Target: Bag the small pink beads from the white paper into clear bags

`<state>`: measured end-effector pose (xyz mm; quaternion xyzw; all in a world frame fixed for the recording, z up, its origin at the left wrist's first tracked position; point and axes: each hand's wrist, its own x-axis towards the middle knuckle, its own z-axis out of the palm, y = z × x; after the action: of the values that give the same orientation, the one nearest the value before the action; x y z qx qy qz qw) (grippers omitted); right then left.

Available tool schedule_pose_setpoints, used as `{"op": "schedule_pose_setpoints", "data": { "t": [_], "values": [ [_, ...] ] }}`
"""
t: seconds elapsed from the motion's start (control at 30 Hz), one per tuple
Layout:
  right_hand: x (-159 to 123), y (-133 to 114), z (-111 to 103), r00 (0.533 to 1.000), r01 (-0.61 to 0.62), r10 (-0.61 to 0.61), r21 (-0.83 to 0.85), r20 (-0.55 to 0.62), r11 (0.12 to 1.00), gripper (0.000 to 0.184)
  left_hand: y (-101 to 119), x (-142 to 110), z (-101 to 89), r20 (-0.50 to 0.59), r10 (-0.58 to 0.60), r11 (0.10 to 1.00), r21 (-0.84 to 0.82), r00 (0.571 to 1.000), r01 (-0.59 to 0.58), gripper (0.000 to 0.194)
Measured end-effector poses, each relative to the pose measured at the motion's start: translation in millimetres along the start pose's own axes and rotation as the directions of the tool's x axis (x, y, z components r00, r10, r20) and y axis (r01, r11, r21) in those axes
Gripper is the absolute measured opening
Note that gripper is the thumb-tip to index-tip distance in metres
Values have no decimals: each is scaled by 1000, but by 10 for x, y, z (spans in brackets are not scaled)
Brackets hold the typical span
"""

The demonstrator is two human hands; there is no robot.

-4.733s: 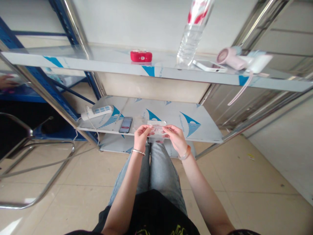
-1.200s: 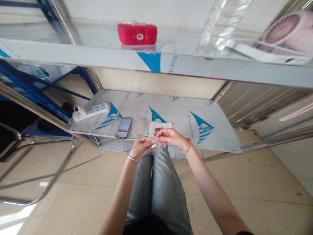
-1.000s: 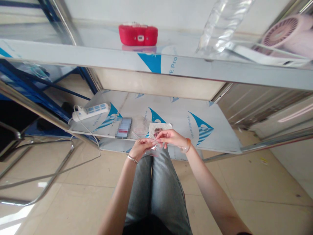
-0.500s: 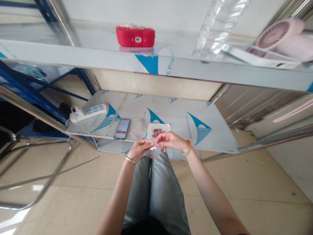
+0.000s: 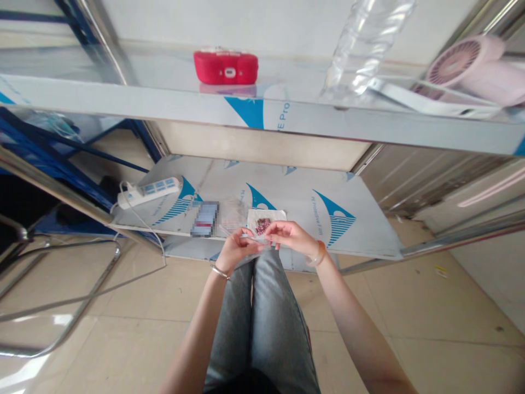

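Observation:
Both my hands meet over my knees at the front edge of the lower shelf (image 5: 361,230). My left hand (image 5: 234,250) pinches one side of a small clear plastic bag (image 5: 255,243). My right hand (image 5: 287,237) pinches the bag's other side, fingers closed. Just behind my hands a white paper (image 5: 264,219) with a heap of small dark red bits lies on the shelf. Left of it lie more clear bags (image 5: 232,214) and a blurred card or phone (image 5: 204,219).
A white power strip (image 5: 151,189) with its cable lies at the lower shelf's left end. The upper shelf (image 5: 164,104) carries a red case (image 5: 226,67), a clear water bottle (image 5: 361,46), a white phone (image 5: 430,101) and a pink fan (image 5: 467,65). A metal chair frame (image 5: 53,295) stands to my left.
Over the last second my hands stayed pinched on the clear bag and rose slightly toward the shelf edge. The view shifted a little.

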<state>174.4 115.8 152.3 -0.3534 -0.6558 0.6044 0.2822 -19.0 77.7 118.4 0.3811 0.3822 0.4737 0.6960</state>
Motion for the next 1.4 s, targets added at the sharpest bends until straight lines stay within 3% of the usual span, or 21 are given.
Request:
{"op": "schedule_pose_setpoints", "data": {
  "t": [0.23, 0.43, 0.67, 0.77, 1.1, 1.4],
  "values": [
    [-17, -125, 62, 990, 135, -126, -223, 55, 965, 21, 47, 12, 47, -51, 142, 951, 284, 989, -122, 42],
    [-11, -129, 194, 988, 120, -145, -330, -52, 936, 18, 110, -8, 100, -49, 231, 863, 472, 972, -181, 34],
    [-27, -75, 206, 964, 189, -250, -441, -84, 877, 21, 67, 9, 58, -17, 84, 967, 243, 996, -77, 42],
    [-42, -86, 197, 961, 174, -254, -473, -112, 864, 23, 72, 3, 50, -40, 74, 983, 174, 996, -66, 38],
    [-82, -111, 174, 976, 85, -139, -300, -165, 950, 24, 124, -7, 54, -54, 108, 986, 137, 993, -100, 31],
    [-75, 3, 186, 979, 41, -75, -177, -188, 983, 28, 110, -9, 40, -177, 148, 973, 200, 973, -112, 26]
  ]
}}
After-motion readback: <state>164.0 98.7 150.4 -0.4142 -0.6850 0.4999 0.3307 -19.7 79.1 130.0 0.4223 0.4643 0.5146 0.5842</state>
